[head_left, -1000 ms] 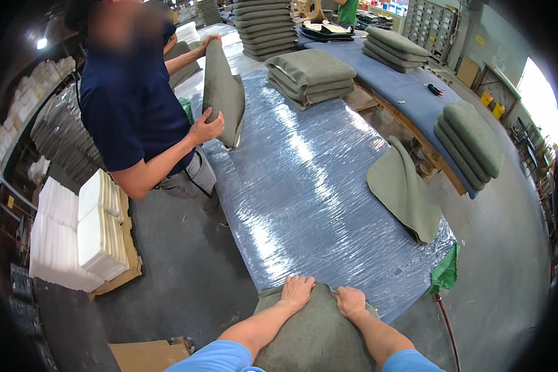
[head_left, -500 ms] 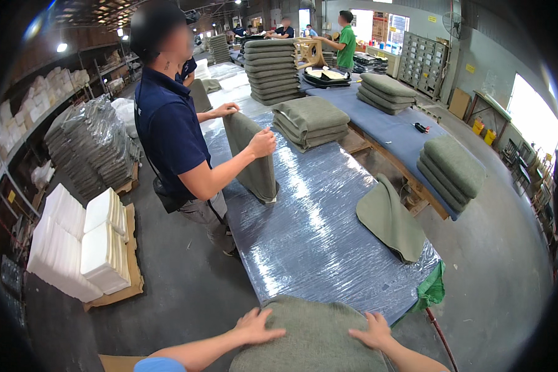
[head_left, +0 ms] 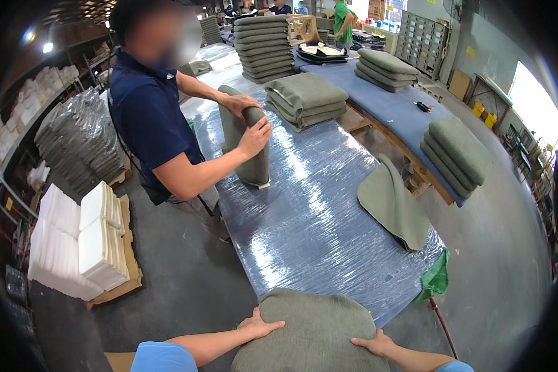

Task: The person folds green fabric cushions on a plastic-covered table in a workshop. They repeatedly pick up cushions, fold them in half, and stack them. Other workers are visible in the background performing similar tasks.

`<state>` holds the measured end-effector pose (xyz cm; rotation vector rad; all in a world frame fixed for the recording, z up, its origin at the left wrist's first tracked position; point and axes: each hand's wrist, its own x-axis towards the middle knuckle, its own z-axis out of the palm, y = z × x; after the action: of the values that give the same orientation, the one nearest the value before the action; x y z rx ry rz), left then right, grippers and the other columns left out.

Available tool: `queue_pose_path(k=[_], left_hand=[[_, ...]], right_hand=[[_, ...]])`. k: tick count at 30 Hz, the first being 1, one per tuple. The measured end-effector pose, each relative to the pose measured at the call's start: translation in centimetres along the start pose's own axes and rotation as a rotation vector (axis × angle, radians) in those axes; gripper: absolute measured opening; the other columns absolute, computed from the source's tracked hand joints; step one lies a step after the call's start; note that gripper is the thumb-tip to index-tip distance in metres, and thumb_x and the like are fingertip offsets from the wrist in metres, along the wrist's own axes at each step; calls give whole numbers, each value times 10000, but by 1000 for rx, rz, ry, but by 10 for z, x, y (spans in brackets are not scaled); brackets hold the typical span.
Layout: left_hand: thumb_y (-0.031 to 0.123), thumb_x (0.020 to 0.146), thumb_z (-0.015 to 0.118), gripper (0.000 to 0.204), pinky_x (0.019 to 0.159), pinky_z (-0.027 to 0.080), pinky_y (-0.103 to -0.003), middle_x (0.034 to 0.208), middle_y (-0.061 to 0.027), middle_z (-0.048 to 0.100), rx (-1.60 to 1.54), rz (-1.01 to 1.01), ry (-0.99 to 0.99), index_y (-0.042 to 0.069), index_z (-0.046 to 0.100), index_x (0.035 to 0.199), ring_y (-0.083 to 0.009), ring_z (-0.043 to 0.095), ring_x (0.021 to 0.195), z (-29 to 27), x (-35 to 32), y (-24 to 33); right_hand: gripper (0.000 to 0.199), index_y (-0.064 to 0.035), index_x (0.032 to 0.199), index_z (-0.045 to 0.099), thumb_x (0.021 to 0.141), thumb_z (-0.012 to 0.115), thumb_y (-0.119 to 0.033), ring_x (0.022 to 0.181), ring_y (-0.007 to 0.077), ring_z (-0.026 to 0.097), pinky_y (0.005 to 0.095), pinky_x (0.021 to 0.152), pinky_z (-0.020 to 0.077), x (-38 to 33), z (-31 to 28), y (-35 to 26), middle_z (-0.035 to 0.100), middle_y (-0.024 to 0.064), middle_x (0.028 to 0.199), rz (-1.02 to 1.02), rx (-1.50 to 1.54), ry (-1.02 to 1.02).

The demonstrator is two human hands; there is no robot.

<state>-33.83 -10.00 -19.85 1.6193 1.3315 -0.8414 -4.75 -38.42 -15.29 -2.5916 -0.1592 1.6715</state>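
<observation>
In front of me, at the near end of the plastic-covered table (head_left: 304, 248), lies a grey-green fabric cushion (head_left: 316, 328) with rounded corners. My left hand (head_left: 257, 327) grips its left edge, thumb lying on top. On the opposite edge my right hand (head_left: 376, 345) holds it the same way, thumb pressing the upper face. The other fingers of both hands are mostly hidden at the cushion's sides. A loose grey-green fabric cover (head_left: 394, 208) lies folded over at the table's right edge.
At the table's left side a co-worker in a dark blue shirt (head_left: 152, 115) handles an upright cushion (head_left: 251, 155). Stacked cushions (head_left: 307, 99) stand farther back, and more (head_left: 456, 158) sit on the blue table (head_left: 384, 133). White foam blocks (head_left: 77, 242) rest on the floor at left.
Both my hands have come down from spread fingers over the cushion to a hold on its two side edges. The co-worker's hands have come together at the upright cushion's top.
</observation>
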Motion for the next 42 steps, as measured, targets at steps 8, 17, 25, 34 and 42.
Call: queue_pose_path(k=[8, 17, 25, 34, 42], left_hand=[[844, 766, 662, 1369, 1082, 513, -502, 1512, -263, 555, -30, -69, 24, 22, 66, 1684, -411, 589, 1365, -6, 28, 12], [867, 801, 606, 1383, 1072, 519, -489, 1526, -253, 548, -16, -75, 26, 27, -41, 1689, -393, 598, 1358, -8, 53, 20], [842, 834, 599, 1341, 1092, 503, -502, 1553, -253, 525, -36, -126, 56, 20, -27, 1689, -390, 567, 1397, -8, 59, 25], [843, 835, 605, 1302, 1170, 439, -493, 1601, -231, 483, -79, -99, 137, 37, 55, 1697, -385, 500, 1466, -8, 47, 26], [824, 852, 601, 1291, 1221, 368, -488, 1647, -230, 422, -111, -103, 167, 28, 37, 1698, -370, 417, 1529, -7, 40, 25]], right_hand=[[1384, 187, 1494, 350, 658, 853, -795, 1369, 402, 571, 454, 1097, 509, 56, -7, -34, 548, 314, 1465, 77, -42, 10], [1259, 182, 1423, 521, 684, 831, -789, 1318, 400, 624, 442, 1095, 508, 91, -10, -35, 619, 309, 1415, 29, 27, -28], [1180, 143, 1429, 562, 732, 796, -781, 1350, 411, 600, 450, 1112, 489, 98, -15, -50, 608, 306, 1439, 34, -28, 17], [1036, 80, 1405, 625, 861, 619, -802, 1422, 399, 544, 475, 1162, 439, 96, -11, -54, 584, 270, 1497, -3, -139, 158], [1009, 79, 1399, 630, 867, 634, -778, 1417, 400, 549, 478, 1159, 440, 90, -7, -50, 585, 267, 1498, -19, -87, 206]])
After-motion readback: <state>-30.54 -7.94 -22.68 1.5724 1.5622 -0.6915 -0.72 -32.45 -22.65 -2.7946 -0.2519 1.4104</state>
